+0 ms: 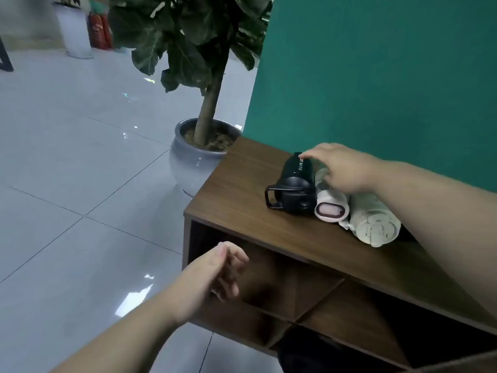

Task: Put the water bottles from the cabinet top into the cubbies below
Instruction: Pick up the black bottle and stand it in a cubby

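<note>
right grip [339,168] touching black bottle [295,184] — lying down

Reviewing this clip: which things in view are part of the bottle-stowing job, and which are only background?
Job: black bottle; pink-capped white bottle; cream bottle; all lying on the cabinet top; cubbies; right hand reaching over the bottles; left hand, empty.

Background: potted plant; white planter; red items.

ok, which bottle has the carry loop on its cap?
The black bottle, leftmost of the three lying on the cabinet top; the white and cream ones beside it show none.
</note>
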`<state>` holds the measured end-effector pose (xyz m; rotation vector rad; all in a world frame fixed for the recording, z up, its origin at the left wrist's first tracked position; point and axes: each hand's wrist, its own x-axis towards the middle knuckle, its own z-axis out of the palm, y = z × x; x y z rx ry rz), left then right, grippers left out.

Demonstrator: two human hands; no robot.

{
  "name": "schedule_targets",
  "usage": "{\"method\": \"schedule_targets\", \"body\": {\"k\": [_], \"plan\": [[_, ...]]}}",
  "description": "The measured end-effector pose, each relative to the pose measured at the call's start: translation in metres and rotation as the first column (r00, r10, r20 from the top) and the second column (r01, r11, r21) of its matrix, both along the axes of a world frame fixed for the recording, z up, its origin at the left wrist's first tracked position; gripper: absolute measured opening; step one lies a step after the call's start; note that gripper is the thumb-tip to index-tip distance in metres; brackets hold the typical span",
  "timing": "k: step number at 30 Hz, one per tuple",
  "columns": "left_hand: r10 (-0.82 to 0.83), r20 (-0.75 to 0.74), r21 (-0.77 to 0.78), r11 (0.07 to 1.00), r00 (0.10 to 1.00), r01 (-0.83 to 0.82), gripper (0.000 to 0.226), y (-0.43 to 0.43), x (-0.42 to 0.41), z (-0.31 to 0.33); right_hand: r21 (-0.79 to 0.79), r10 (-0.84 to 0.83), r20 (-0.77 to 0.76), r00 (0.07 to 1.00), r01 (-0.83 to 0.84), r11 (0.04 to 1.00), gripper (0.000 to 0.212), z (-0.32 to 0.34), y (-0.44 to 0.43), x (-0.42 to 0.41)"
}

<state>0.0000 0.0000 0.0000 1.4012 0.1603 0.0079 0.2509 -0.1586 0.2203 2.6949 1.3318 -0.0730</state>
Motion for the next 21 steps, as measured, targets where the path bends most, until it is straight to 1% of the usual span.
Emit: {"method": "schedule_targets", "body": {"k": [3,5,8,10,12,13,15,17,19,21], "plan": [[0.01,-0.024,0.043,0.999,1.0,-0.009,0.089,0.008,0.007,-0.009,-0.172,0.062,0.052,0.997,-0.053,0.984,0.08,-0.005,0.014,0.016],[0.003,-0.032,0.053,0.999,0.999,-0.002,0.087,0.01,0.007,-0.012,-0.271,0.113,0.051,0.992,-0.095,0.958,0.085,-0.01,0.022,0.025],[0.01,-0.038,0.105,0.994,0.999,-0.006,0.085,0.008,0.003,-0.012,-0.33,0.163,0.045,0.986,-0.139,0.934,0.088,-0.016,0.033,0.032],[0.004,-0.048,0.132,0.991,0.999,0.003,0.084,0.007,0.0,-0.006,-0.358,0.198,0.048,0.979,-0.168,0.918,0.095,-0.021,0.039,0.031],[0.009,-0.061,0.149,0.989,0.998,0.0,0.081,0.006,-0.005,-0.001,-0.36,0.226,0.034,0.974,-0.199,0.912,0.101,-0.025,0.044,0.027],[0.014,-0.059,0.158,0.987,0.998,-0.004,0.076,0.006,-0.009,0.004,-0.345,0.246,0.021,0.969,-0.224,0.911,0.101,-0.027,0.045,0.023],[0.035,-0.05,0.187,0.982,0.998,-0.025,0.061,0.009,-0.018,0.012,-0.295,0.304,-0.002,0.953,-0.291,0.91,0.094,-0.029,0.046,0.013],[0.05,-0.058,0.214,0.976,0.997,-0.037,0.054,0.012,-0.027,0.021,-0.244,0.353,-0.005,0.935,-0.344,0.907,0.085,-0.03,0.045,-0.005],[0.065,-0.097,0.245,0.969,0.993,-0.04,0.054,0.016,-0.035,0.029,-0.219,0.407,0.013,0.913,-0.394,0.892,0.083,-0.031,0.041,-0.029],[0.087,-0.135,0.266,0.963,0.987,-0.048,0.059,0.02,-0.043,0.034,-0.187,0.455,0.019,0.89,-0.444,0.876,0.083,-0.032,0.037,-0.058]]}}
